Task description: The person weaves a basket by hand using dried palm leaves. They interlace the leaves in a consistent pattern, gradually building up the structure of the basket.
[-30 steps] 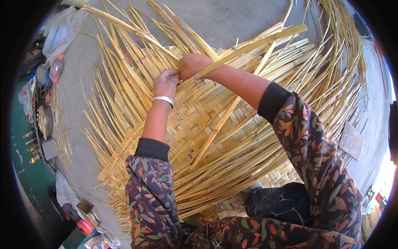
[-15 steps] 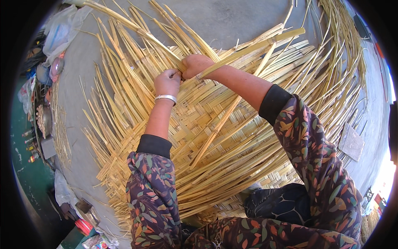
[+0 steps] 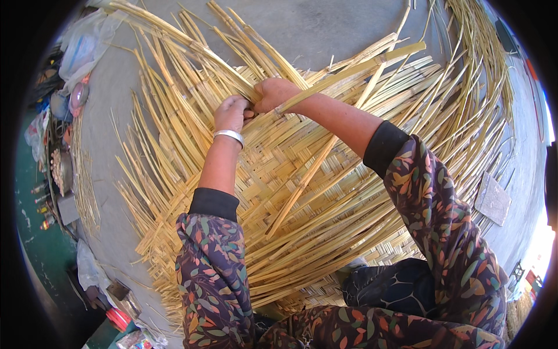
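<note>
We see both hands working at the far edge of a large woven bamboo mat [image 3: 302,192] that lies spread on the grey concrete floor [image 3: 325,29]. The left hand [image 3: 231,112], with a silver bangle [image 3: 229,135] at the wrist, is curled shut, its grip pinched on the loose bamboo strips [image 3: 192,52] that fan out toward the far left. The right hand [image 3: 273,93] sits just beside it, touching it at the fingers, and its grip is closed around one long flat bamboo strip [image 3: 349,72] that runs off to the far right, tilted up from the mat. We cannot tell exactly how many strips the left fingers have hold of.

Both forearms are bare up to black cuffs, and the sleeves [image 3: 215,273] carry a dark leaf pattern. Another long strip [image 3: 302,186] lies diagonally across the woven part, between the two arms.

The woven area fills the middle of the scene, with unwoven strip ends bristling out on the left, far and right sides. A flat grey slab [image 3: 493,199] rests on the floor to the right, near the strip ends. Along the left edge we see clear plastic bags [image 3: 75,46] and small clutter, too blurred to name.
</note>
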`<state>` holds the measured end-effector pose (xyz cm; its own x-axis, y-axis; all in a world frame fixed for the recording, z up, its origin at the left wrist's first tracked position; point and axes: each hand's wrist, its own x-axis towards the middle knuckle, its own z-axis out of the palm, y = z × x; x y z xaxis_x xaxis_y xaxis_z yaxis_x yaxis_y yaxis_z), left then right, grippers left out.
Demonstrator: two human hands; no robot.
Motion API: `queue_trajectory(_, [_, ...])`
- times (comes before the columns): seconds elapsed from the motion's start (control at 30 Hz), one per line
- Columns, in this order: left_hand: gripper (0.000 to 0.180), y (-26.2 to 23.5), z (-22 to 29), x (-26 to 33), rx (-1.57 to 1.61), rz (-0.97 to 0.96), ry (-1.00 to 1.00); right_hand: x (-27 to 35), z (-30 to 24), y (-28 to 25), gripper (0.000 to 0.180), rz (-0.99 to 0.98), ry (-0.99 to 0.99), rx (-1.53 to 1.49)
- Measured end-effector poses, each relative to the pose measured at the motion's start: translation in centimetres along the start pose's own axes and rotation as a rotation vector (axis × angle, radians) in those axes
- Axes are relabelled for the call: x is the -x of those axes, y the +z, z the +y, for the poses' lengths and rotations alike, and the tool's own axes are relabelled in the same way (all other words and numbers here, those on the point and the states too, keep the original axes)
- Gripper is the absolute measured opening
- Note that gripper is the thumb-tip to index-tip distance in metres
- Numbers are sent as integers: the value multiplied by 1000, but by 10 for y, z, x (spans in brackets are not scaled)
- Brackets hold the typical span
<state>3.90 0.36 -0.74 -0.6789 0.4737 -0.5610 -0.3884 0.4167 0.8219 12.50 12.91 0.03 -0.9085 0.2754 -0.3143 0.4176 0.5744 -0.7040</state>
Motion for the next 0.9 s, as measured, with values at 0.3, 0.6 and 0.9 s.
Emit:
queue_trajectory(0.3, [24,-6,-1,-1,-34,-137,55,-3,6,2,31,5,-30,-27])
queue_trajectory(0.6, [21,-7,-4,2,-49,-124,64,-5,8,2,29,-5,-47,-54])
queue_trajectory(0.9, [19,-16,-10,-1,84,-147,74,-5,7,1,29,-15,-47,-60])
